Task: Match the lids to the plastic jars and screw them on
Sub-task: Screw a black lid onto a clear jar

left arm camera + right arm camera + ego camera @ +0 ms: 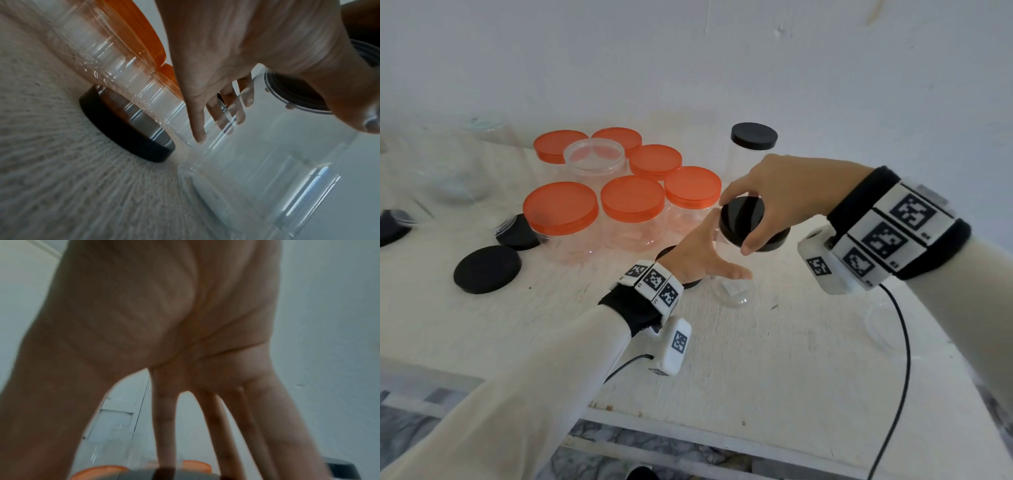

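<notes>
The right hand (780,195) comes down from above onto a black lid (748,222), thumb on the near edge and fingers spread round the far rim, grasping it. The lid sits on the mouth of a clear jar (732,291) standing upright on the white table (756,359), just in front of the orange-lidded group. In the right wrist view the fingers (224,426) reach straight down to the lid's grey-looking rim at the bottom edge; that view is blurred, so how tightly they press is hard to judge.

The left hand (698,257) is at the side of the same jar, below the lid. Its fingers are fairly straight and spread, thumb pointing right across the front of the jar. In the left wrist view the fingers (197,116) lie against the clear wall with the thumb (349,104) on the near side, so the hand cups the jar loosely rather than clenching it.

Behind stand six jars with orange lids (631,197) and one open jar (595,159) among them. A tall jar with a black lid (754,136) stands at the back. Loose black lids (488,269) lie on the table to the left, and another (123,126) rests just beside the left hand.
</notes>
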### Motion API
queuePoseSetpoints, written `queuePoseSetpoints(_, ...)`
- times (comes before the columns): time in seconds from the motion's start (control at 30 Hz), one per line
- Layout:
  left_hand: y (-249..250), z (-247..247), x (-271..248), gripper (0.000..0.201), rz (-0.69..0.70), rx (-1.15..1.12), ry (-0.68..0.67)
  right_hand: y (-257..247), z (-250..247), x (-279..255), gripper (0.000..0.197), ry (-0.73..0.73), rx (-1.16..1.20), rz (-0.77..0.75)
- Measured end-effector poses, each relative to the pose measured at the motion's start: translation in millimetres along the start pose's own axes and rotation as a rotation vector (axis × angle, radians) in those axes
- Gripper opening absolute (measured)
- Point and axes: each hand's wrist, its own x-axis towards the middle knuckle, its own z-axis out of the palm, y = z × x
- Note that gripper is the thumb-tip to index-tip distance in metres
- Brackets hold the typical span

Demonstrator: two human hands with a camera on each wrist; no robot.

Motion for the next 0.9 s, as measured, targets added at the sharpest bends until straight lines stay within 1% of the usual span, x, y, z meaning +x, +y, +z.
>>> queuePoseSetpoints(0.07,1,-1,0,0.100,-0.005,0.008,-0.013,2,0,-1,0.081,-0.072,0.003,-0.010)
queuePoseSetpoints(0.1,2,-2,0,0.101,0.001,0.014,-0.022,4,1,-2,0.079,-0.095,0.026,-0.021)
queuePoseSetpoints(0.17,4,-3,-1,0.102,0.028,0.018,-0.040,5,5,-4,0.072,-0.069,0.088,-0.036)
queuePoseSetpoints(0.23,3,-1,-2,0.104,0.030,0.010,-0.015,6,9,-5,0.067,-0.001,0.126,-0.028)
queuePoseSetpoints(0.3,2,3,-2,0.108,0.024,0.024,0.026,7,13,-6,0.067,0.050,0.130,-0.027)
queuePoseSetpoints(0.37,0,4,-2,0.106,0.012,0.037,0.040,8,15,-6,0.069,0.074,0.120,-0.021)
queuePoseSetpoints(0.47,2,4,-3,0.103,-0.004,0.045,0.033,8,16,-5,0.073,0.066,0.131,0.020)
queuePoseSetpoints(0.57,2,5,-6,0.104,-0.015,0.052,0.027,9,20,-8,0.075,0.036,0.171,0.029)
queuePoseSetpoints(0.67,2,4,-10,0.094,-0.035,0.077,-0.006,12,21,-13,0.078,0.016,0.189,0.028)
queuePoseSetpoints(0.7,3,3,-12,0.090,-0.041,0.096,-0.027,14,20,-15,0.079,0.011,0.184,0.036)
queuePoseSetpoints(0.77,6,-2,-15,0.091,-0.033,0.176,-0.053,18,21,-18,0.081,0.001,0.153,0.059)
queuePoseSetpoints(0.8,8,-4,-15,0.092,-0.024,0.234,-0.041,22,22,-20,0.082,-0.005,0.135,0.076)
queuePoseSetpoints(0.87,13,-10,-13,0.089,0.022,0.346,0.029,28,24,-23,0.082,-0.010,0.133,0.111)
queuePoseSetpoints(0.9,15,-14,-10,0.085,0.065,0.407,0.081,31,26,-24,0.082,-0.004,0.138,0.123)
